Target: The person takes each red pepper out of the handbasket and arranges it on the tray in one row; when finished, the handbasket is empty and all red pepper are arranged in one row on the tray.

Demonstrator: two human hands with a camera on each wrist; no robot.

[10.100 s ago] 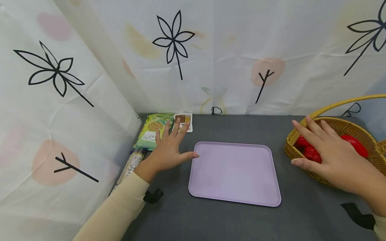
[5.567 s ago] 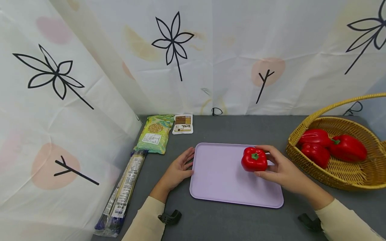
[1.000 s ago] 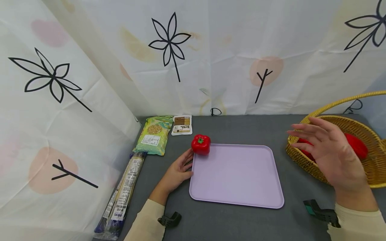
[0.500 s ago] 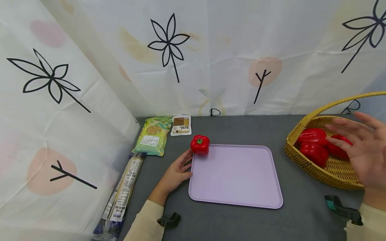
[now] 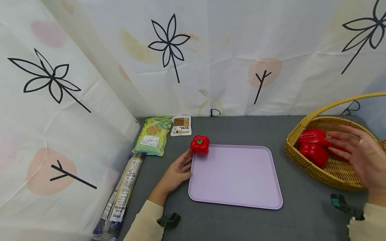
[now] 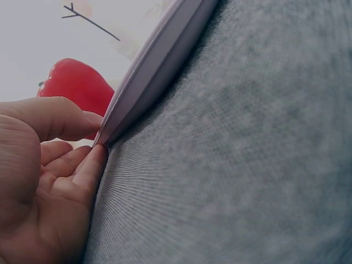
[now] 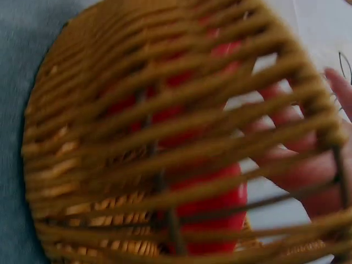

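My left hand (image 5: 176, 172) pinches the left rim of a lilac tray (image 5: 235, 177), thumb on top and fingers at its outer side in the left wrist view. On the tray's far left corner sits a red bell pepper (image 5: 200, 146), stem up. At the right, my right hand (image 5: 366, 160) hovers with spread, relaxed fingers over a wicker basket (image 5: 334, 180), holding nothing. Inside are several red bell peppers (image 5: 314, 154), one partly hidden behind the fingers. Through the basket's weave, the right wrist view shows the hand (image 7: 308, 170) beyond the wall.
A green bag (image 5: 152, 135) and a small brown-and-white packet (image 5: 181, 126) lie at the back left. Long plastic-wrapped packages (image 5: 123, 194) lie along the left side. The basket's handle (image 5: 340, 104) arches high. Patterned white cloth (image 5: 229, 67) closes off the back and left.
Earlier, the right hand carried a bell pepper from the basket to the tray's far left corner and let go. It has since returned right, over the basket. Lately the left hand stays at the rim.
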